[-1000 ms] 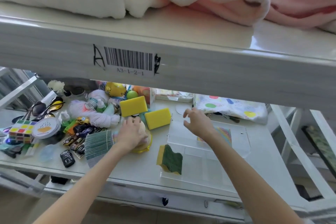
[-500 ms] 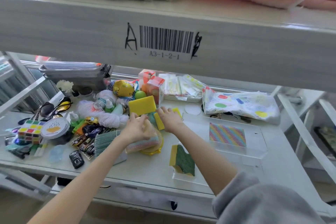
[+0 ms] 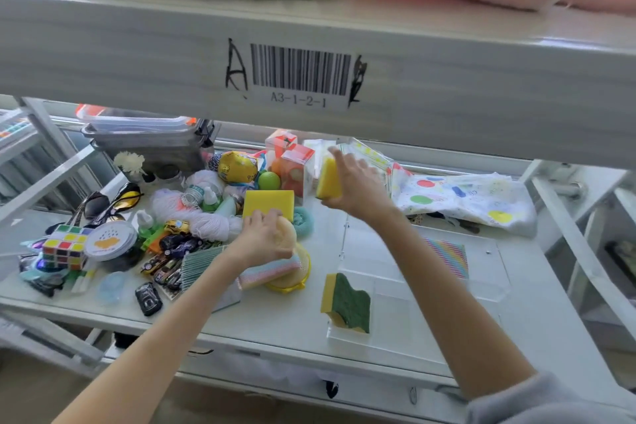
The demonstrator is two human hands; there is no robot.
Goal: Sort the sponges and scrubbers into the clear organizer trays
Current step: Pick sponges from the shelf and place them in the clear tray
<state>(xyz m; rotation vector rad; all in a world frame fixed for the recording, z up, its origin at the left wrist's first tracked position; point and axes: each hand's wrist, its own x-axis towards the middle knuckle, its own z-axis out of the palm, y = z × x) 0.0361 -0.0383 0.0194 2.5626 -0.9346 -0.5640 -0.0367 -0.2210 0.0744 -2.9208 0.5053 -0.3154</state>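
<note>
Nearest, green-backed sponge [image 3: 347, 306] already in clear tray [image 3: 413, 330]; left hand [image 3: 263, 239] pressing beige scrubber [image 3: 287, 234] on the tabletop pile; beyond, right hand [image 3: 358, 188] pinching yellow sponge [image 3: 328, 180] aloft — best lowered flat into an open compartment.

Left hand [image 3: 266, 238] pressed down, right hand [image 3: 358, 184] raised, gripping

The right hand [image 3: 358, 188] holds a yellow sponge [image 3: 328, 181] lifted above the shelf [image 3: 275, 323], far of the clear organizer tray [image 3: 413, 286]. The left hand [image 3: 263, 239] presses on a round tan sponge [image 3: 287, 234] atop a pastel striped scrubber [image 3: 272, 272]. A green-and-yellow scrubber [image 3: 347, 303] stands in the tray's near-left compartment; a striped cloth [image 3: 447, 256] lies far right.
</note>
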